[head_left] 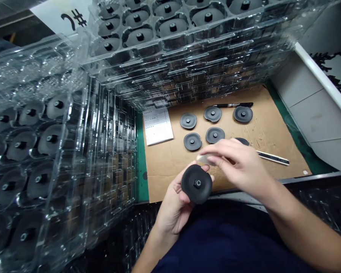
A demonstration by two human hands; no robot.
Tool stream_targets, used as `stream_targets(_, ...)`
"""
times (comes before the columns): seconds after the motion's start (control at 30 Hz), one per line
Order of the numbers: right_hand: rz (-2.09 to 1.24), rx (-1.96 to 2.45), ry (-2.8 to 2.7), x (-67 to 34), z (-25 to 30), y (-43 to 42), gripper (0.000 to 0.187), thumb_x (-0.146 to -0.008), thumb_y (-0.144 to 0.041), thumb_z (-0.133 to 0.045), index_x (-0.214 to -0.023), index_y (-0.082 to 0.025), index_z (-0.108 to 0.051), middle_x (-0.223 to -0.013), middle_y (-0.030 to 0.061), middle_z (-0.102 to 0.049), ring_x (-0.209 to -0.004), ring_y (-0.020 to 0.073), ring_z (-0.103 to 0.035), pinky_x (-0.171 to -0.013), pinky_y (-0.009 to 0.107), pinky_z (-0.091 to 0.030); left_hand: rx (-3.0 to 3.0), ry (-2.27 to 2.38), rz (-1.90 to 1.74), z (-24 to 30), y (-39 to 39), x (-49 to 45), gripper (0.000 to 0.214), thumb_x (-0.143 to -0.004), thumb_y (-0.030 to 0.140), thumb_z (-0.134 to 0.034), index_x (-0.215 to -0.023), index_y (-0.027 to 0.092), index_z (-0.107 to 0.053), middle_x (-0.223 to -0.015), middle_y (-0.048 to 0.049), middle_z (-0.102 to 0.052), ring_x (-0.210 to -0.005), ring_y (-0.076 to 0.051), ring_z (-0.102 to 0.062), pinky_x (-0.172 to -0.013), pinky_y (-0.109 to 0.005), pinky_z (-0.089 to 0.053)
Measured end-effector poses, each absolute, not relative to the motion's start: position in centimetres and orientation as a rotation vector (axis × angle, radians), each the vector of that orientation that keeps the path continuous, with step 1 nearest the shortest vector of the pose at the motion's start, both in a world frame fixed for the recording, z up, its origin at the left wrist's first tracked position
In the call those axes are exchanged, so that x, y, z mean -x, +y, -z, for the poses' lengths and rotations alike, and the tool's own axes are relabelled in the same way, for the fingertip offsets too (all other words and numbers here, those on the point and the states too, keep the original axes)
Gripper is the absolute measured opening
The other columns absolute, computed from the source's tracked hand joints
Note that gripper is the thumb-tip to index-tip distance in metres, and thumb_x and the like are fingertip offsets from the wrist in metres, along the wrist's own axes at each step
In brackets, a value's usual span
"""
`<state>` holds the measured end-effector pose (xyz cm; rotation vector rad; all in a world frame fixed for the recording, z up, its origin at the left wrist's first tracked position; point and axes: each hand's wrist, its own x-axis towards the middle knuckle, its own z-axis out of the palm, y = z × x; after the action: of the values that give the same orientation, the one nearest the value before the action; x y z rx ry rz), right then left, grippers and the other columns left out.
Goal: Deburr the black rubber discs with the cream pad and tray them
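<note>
My left hand (177, 204) grips a black rubber disc (196, 191) by its edge, the face with the metal-centred stud turned up. Just above it, my right hand (235, 163) pinches a small pale, flat piece (205, 159) between thumb and fingers; its kind is unclear. The piece is close to the disc's upper edge, and I cannot tell if they touch. Similar discs (192, 141) lie stud up on the brown cardboard (165, 170) beyond my hands. One more disc (242, 141) is partly hidden behind my right hand.
Tall stacks of clear plastic trays (170, 72) full of black discs stand at the back and left (53, 159). On the cardboard are a printed paper slip (158, 127), a black pen (235, 105) and a white-and-black cutter-like strip (272, 157). A white bin wall (315, 113) rises at right.
</note>
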<state>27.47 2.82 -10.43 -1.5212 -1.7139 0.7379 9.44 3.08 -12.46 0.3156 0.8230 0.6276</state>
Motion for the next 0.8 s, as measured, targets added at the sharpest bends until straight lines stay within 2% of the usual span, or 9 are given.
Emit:
stream_targets(0.1, -0.915, 1.675, -1.509, -28.3, 14.3, 1.3, 0.02, -0.088, -0.025, -0.052, -0.102, -0.024, -0.067, -0.095, 0.0027, -0.068, -0.08, 0.0146, -0.06, -0.068, 0.026, -0.044, -0.281, 0.766, -0.665, 12.8, 3.1, -8.8, 0.066, -0.054, 0.041, -0.081, -0.115, 0.023, -0.06, -0.119, -0.0098, -0.063, -0.097, -0.026, -0.065, -0.092, -0.037, -0.046)
stream_targets(0.27, -1.097, 1.753, -1.49, -27.5, 18.6, -1.2, 0.025, -0.089, -0.026, -0.048, -0.106, -0.021, -0.067, -0.091, 0.0039, -0.069, -0.079, 0.016, -0.063, -0.069, 0.028, -0.05, -0.272, 0.744, -0.691, 13.0, 3.4, -8.6, 0.065, -0.056, 0.045, -0.079, -0.114, 0.023, -0.06, -0.117, -0.008, -0.064, -0.107, -0.027, -0.06, -0.097, -0.036, -0.043)
stream_targets(0.43, -0.811, 1.724, -1.36, -26.5, 13.3, 0.6, 0.027, -0.088, -0.027, -0.051, -0.112, -0.021, -0.062, -0.102, 0.0058, -0.066, -0.083, 0.0166, -0.061, -0.066, 0.027, -0.05, -0.29, 0.78, -0.704, 13.0, 3.0, -9.0, 0.066, -0.058, 0.045, -0.078, -0.118, 0.026, -0.058, -0.122, -0.0073, -0.061, -0.106, -0.027, -0.06, -0.095, -0.037, -0.045)
stream_targets(0.5, -0.712, 1.552, -1.492, -25.5, 10.4, 1.2, 0.031, -0.087, -0.024, -0.052, -0.117, -0.021, -0.058, -0.104, 0.0058, -0.065, -0.085, 0.0171, -0.06, -0.073, 0.03, -0.049, -0.285, 0.817, -0.733, 12.9, 2.8, -9.1, 0.062, -0.062, 0.043, -0.077, -0.118, 0.026, -0.058, -0.118, -0.0057, -0.062, -0.108, -0.024, -0.059, -0.093, -0.031, -0.047)
stream_targets(0.57, -0.656, 1.34, -1.666, -24.3, 8.6, 1.4, 0.031, -0.087, -0.018, -0.049, -0.116, -0.016, -0.057, -0.098, 0.0073, -0.066, -0.085, 0.018, -0.059, -0.079, 0.034, -0.048, -0.279, 0.82, -0.733, 12.7, 2.6, -9.0, 0.056, -0.066, 0.039, -0.075, -0.118, 0.025, -0.059, -0.116, -0.0048, -0.064, -0.108, -0.021, -0.059, -0.092, -0.027, -0.047)
stream_targets(0.7, -0.812, 1.21, -1.843, -23.1, 8.0, 1.3, 0.024, -0.086, -0.011, -0.045, -0.105, -0.012, -0.061, -0.087, 0.0062, -0.065, -0.078, 0.0159, -0.056, -0.077, 0.032, -0.047, -0.305, 0.826, -0.77, 12.3, 2.8, -9.1, 0.054, -0.064, 0.027, -0.079, -0.115, 0.026, -0.06, -0.115, -0.0032, -0.064, -0.102, -0.02, -0.062, -0.092, -0.028, -0.048)
stream_targets(0.8, -0.728, 1.286, -1.823, -23.3, 8.3, 1.7, 0.023, -0.087, -0.013, -0.044, -0.103, -0.011, -0.061, -0.085, 0.0068, -0.064, -0.077, 0.0162, -0.056, -0.075, 0.033, -0.046, -0.307, 0.865, -0.759, 11.9, 2.7, -9.6, 0.051, -0.063, 0.03, -0.079, -0.112, 0.025, -0.062, -0.108, -0.0015, -0.067, -0.099, -0.017, -0.062, -0.09, -0.023, -0.048)
